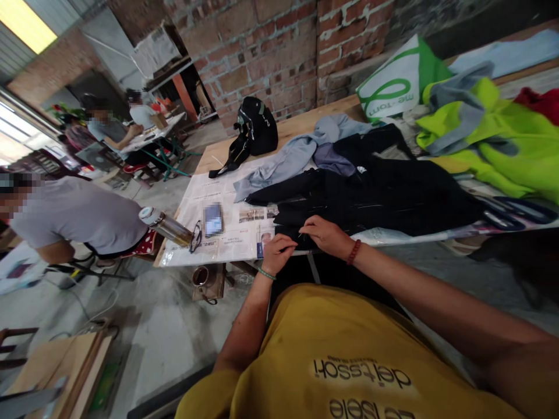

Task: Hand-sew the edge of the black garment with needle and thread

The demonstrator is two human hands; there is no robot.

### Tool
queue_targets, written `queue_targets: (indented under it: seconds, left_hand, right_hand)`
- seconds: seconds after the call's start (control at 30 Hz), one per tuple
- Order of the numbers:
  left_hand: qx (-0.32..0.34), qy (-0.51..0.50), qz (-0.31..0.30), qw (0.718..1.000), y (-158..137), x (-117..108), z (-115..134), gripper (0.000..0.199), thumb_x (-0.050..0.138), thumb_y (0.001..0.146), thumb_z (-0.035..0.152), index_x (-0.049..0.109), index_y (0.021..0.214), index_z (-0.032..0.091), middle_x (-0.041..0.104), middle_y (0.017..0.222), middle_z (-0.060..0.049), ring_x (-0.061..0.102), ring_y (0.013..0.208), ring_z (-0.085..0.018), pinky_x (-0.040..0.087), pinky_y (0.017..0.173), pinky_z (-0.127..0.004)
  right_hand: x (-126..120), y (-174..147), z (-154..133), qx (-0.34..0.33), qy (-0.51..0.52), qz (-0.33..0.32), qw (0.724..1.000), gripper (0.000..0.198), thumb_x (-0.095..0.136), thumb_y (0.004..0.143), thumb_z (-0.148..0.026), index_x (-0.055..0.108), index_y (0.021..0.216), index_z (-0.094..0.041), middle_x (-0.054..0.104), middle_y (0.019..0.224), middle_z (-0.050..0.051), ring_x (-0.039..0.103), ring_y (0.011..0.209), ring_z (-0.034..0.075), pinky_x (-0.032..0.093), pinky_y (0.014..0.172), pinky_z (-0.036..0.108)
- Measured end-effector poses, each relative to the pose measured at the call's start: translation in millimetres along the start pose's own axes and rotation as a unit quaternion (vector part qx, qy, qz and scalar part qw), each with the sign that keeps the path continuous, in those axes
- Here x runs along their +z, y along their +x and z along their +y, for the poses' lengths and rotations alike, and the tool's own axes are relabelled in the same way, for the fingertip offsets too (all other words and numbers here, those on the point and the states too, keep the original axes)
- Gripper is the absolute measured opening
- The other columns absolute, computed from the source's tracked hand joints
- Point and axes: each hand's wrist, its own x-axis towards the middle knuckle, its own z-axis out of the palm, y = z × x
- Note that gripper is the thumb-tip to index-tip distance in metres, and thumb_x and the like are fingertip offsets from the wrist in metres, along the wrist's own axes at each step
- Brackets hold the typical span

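A black garment (375, 195) lies across the table, with its near edge hanging over the front where my hands are. Short pale threads show on its dark cloth. At that edge, my left hand (279, 254) is closed in a pinch on the black fabric. My right hand (326, 234) is also pinched, just right of the left one and over the same cloth. A thin pale sliver shows by its fingertips, too small to tell whether it is a needle or a thread. The fingertips of the two hands are close together but apart.
On the newspaper-covered table (227, 250) are a phone (213, 219), glasses (195, 237), a tilted bottle (168, 227) and a black bag (257, 125). Grey clothing (279, 166), a lime garment (484, 139) and a white-green bag (397, 81) lie beyond. A seated person (82, 215) is at left.
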Motion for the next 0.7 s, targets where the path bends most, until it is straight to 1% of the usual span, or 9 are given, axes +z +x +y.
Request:
queue_targets:
  seconds: [0.1, 0.23, 0.43, 0.6, 0.7]
  left_hand:
    - [0.003, -0.007, -0.008, 1.000, 0.5, -1.1, -0.1, 0.013, 0.061, 0.074, 0.011, 0.071, 0.076, 0.020, 0.065, 0.080, -0.003, 0.060, 0.075, -0.013, 0.048, 0.073, -0.028]
    - [-0.005, -0.017, -0.015, 1.000, 0.7, -0.8, -0.2, 0.012, 0.061, 0.074, 0.012, 0.070, 0.078, 0.020, 0.065, 0.079, -0.003, 0.060, 0.075, -0.013, 0.048, 0.071, -0.028]
    - [-0.022, -0.020, -0.018, 0.999, 0.8, -0.5, 1.2, 0.011, 0.061, 0.074, 0.013, 0.069, 0.077, 0.020, 0.065, 0.078, -0.003, 0.060, 0.076, -0.014, 0.049, 0.071, -0.030]
    - [-0.022, -0.018, -0.018, 0.999, 1.7, -1.6, 2.7, 0.009, 0.061, 0.076, 0.017, 0.069, 0.079, 0.019, 0.066, 0.078, -0.004, 0.060, 0.076, -0.014, 0.049, 0.071, -0.029]
    - [-0.031, -0.019, -0.021, 0.999, 2.4, -1.9, 3.7, 0.008, 0.062, 0.077, 0.019, 0.069, 0.079, 0.019, 0.066, 0.078, -0.003, 0.061, 0.076, -0.014, 0.049, 0.072, -0.029]
  right_hand:
    - [9.5, -4.3, -0.4, -0.003, -0.036, -0.033, 0.999, 0.030, 0.043, 0.082, -0.012, 0.069, 0.091, -0.022, 0.058, 0.089, 0.007, 0.055, 0.075, 0.014, 0.046, 0.067, 0.024]
    - [15.0, -13.7, 3.9, 0.006, -0.053, -0.056, 0.997, 0.031, 0.042, 0.082, -0.011, 0.069, 0.091, -0.021, 0.058, 0.090, 0.008, 0.056, 0.076, 0.015, 0.046, 0.067, 0.025]
    - [15.1, -16.4, 4.5, 0.002, -0.043, -0.057, 0.997, 0.031, 0.041, 0.083, -0.012, 0.069, 0.092, -0.023, 0.058, 0.090, 0.007, 0.056, 0.075, 0.014, 0.045, 0.066, 0.024]
    - [13.1, -15.2, 4.1, -0.004, -0.050, -0.079, 0.996, 0.031, 0.041, 0.084, -0.014, 0.069, 0.093, -0.023, 0.059, 0.092, 0.008, 0.056, 0.076, 0.013, 0.045, 0.067, 0.024]
    - [11.4, -14.4, 4.2, 0.003, -0.029, -0.082, 0.996, 0.031, 0.040, 0.085, -0.014, 0.069, 0.092, -0.023, 0.060, 0.091, 0.007, 0.057, 0.077, 0.014, 0.046, 0.067, 0.024]
